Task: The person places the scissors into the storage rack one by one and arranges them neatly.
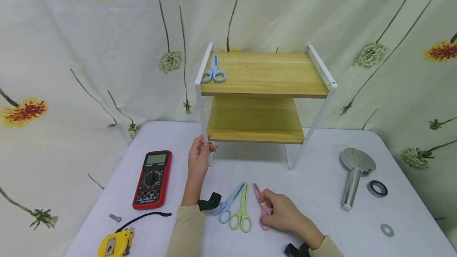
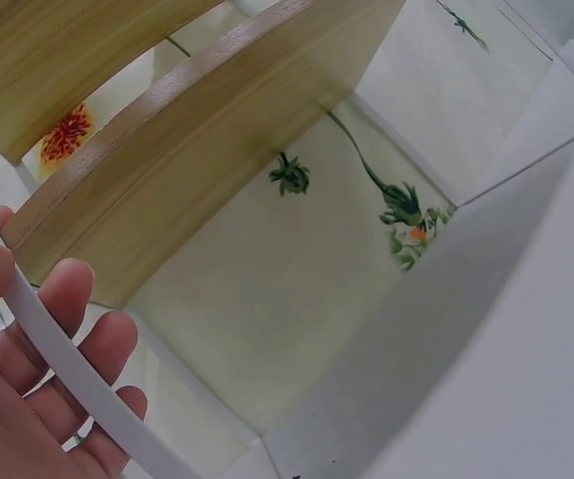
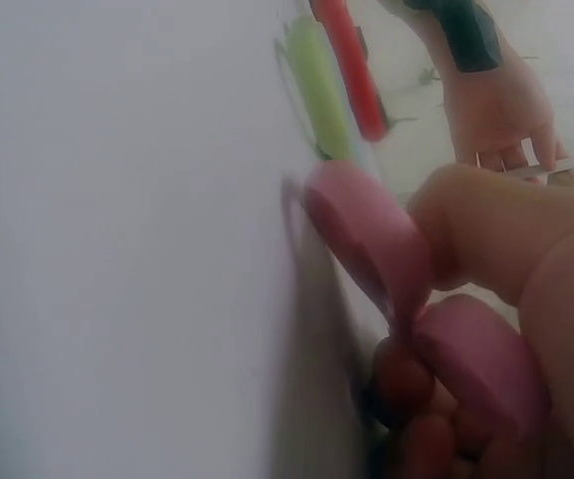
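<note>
The left hand [image 1: 198, 158] was wrapped round the front-left leg of the white-framed shelf rack [image 1: 264, 90], fingers curled on the thin metal upright just below the lower board, prob. to keep the light rack from sliding or tipping on the table [image 1: 314, 193]; the left wrist view showed the fingers [image 2: 77, 299] behind the white bar w/ the thumb on the near side, so a real grip, not just a touch. The right hand [image 1: 285, 213] lay low on the tabletop, closed on the pink scissors [image 1: 263, 205], fingers bunched at the handle loops w/ the blades pointing away toward the rack; the right wrist view showed the pink loops [image 3: 386, 249] pressed against fingertips, still flat on or barely off the surface, can't tell which. Just left of them lay the green scissors [image 1: 242, 211] and the blue scissors [image 1: 227, 205], side by side, handles toward the person, i.e. easy to pick up in turn. Another pair of blue scissors [image 1: 213, 72] sat on the top board at its left edge. Further off: multimeter [image 1: 152, 179], tape measure [image 1: 116, 241], shower head [image 1: 354, 175].
</note>
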`<action>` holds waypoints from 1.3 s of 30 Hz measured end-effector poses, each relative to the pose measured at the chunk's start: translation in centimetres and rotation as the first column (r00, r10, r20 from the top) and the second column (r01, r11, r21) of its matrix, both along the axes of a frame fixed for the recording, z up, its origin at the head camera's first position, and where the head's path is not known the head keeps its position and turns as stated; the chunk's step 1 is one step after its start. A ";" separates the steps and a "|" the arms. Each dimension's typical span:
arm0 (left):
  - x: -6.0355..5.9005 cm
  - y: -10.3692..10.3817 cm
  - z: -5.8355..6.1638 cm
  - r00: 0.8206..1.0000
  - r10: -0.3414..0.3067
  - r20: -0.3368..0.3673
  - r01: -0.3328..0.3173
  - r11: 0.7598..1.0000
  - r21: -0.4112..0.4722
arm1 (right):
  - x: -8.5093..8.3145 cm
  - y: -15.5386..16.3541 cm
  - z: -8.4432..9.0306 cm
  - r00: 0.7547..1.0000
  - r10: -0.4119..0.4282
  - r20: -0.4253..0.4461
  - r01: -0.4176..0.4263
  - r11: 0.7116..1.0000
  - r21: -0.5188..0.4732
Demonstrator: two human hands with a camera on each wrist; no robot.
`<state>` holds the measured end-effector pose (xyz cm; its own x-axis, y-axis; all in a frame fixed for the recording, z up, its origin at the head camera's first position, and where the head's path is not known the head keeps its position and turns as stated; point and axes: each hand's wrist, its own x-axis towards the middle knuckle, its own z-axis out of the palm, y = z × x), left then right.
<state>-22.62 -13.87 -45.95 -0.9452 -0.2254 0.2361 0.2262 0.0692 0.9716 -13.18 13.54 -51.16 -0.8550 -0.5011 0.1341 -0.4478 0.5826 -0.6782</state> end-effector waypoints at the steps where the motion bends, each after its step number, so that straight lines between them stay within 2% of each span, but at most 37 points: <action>1: 0.0 0.0 0.0 1.000 0.000 -0.001 0.000 1.000 0.000 | 0.0 0.0 0.0 1.000 -0.002 -0.003 0.002 1.000 -0.001; 12: -0.1 0.0 0.0 1.000 0.005 0.001 -0.005 1.000 -0.005 | -0.4 0.3 -0.2 0.999 0.003 0.033 -0.002 1.000 -0.028; 39: -0.2 0.1 -0.2 1.000 -0.005 -0.011 0.005 1.000 0.016 | -0.2 0.2 0.0 1.000 -0.016 0.003 0.016 1.000 -0.018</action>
<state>-22.80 -13.78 -46.12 -0.9436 -0.2250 0.2428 0.2372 0.0521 0.9701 -13.36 13.74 -51.17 -0.8634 -0.4845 0.1405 -0.4364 0.5777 -0.6898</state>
